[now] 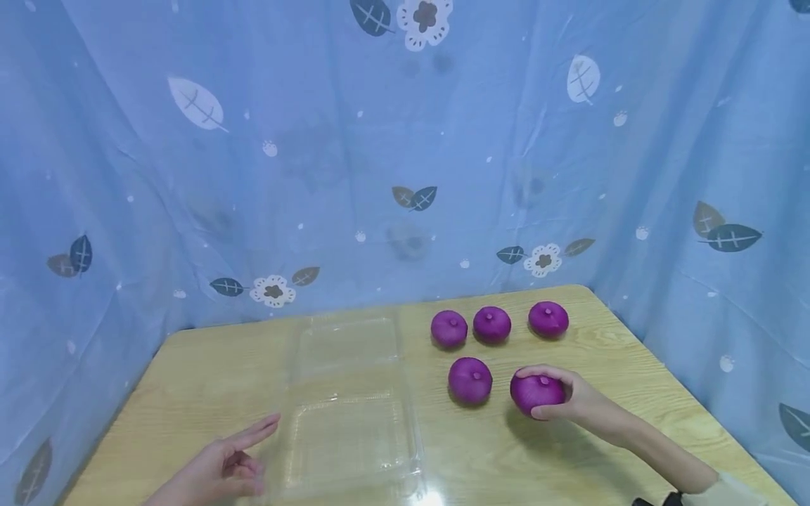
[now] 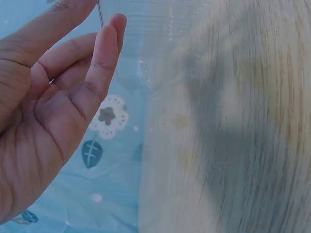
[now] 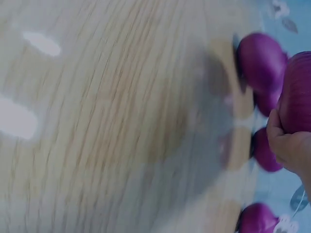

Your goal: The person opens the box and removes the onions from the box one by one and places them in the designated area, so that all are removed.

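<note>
My right hand [image 1: 566, 397] grips a purple onion [image 1: 536, 393], fingers over its top and thumb on its near side. The held onion [image 3: 297, 92] looks lifted off the tabletop in the right wrist view. Another onion [image 1: 470, 381] sits just left of it. Beside the left edge of a clear plastic container [image 1: 414, 436] is my left hand [image 1: 221, 464], index finger extended and the other fingers loosely bent. A thin clear edge shows near its fingertips [image 2: 104, 46] in the left wrist view; whether they touch it is unclear.
Three more onions stand in the back row: one at left [image 1: 449, 329], one in the middle [image 1: 492, 324] and one at right [image 1: 548, 319]. The container's second clear section [image 1: 348, 341] lies behind the first on the wooden table [image 1: 215, 379]. A blue patterned curtain [image 1: 354, 161] surrounds it.
</note>
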The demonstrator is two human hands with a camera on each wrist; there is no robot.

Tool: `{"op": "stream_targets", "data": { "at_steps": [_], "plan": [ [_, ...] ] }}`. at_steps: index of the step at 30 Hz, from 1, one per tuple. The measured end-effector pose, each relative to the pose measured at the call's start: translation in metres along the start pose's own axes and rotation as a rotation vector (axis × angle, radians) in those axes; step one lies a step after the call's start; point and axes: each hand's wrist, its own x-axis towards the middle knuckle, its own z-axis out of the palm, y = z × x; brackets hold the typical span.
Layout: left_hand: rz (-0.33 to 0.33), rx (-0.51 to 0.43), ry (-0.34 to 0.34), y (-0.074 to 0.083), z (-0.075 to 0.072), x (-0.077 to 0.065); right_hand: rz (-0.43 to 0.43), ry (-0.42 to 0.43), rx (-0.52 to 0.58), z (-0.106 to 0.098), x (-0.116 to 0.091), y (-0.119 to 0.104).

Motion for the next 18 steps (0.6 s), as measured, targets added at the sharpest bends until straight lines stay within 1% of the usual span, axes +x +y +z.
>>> {"op": "stream_targets", "data": {
  "at_steps": [3,4,6,8,11,12,15,18],
  "plan": [
    [-0.030,-0.061,-0.017,0.000,0.001,-0.001,-0.020,0.017,0.017,-0.005,-0.001,0.006],
    [-0.033,-0.061,-0.016,0.000,0.001,-0.001,-0.025,0.022,0.020,-0.006,-0.001,0.008],
    [-0.034,-0.037,-0.005,0.001,-0.002,-0.001,-0.020,0.036,0.021,-0.010,0.001,0.012],
    [-0.017,0.023,0.013,0.001,-0.004,-0.001,-0.002,0.040,0.013,-0.013,0.002,0.018],
    [-0.001,0.056,0.014,0.001,-0.006,0.000,0.035,0.060,-0.041,-0.018,0.004,0.026],
    [0.004,0.054,0.012,0.001,-0.006,0.001,0.037,0.067,-0.070,-0.019,0.005,0.028],
    [-0.017,0.012,0.011,-0.001,-0.003,0.001,0.032,0.099,-0.159,-0.022,0.007,0.036],
    [-0.029,0.004,0.030,-0.003,-0.001,0.000,0.013,0.112,-0.223,-0.024,0.011,0.039]
  ]
}}
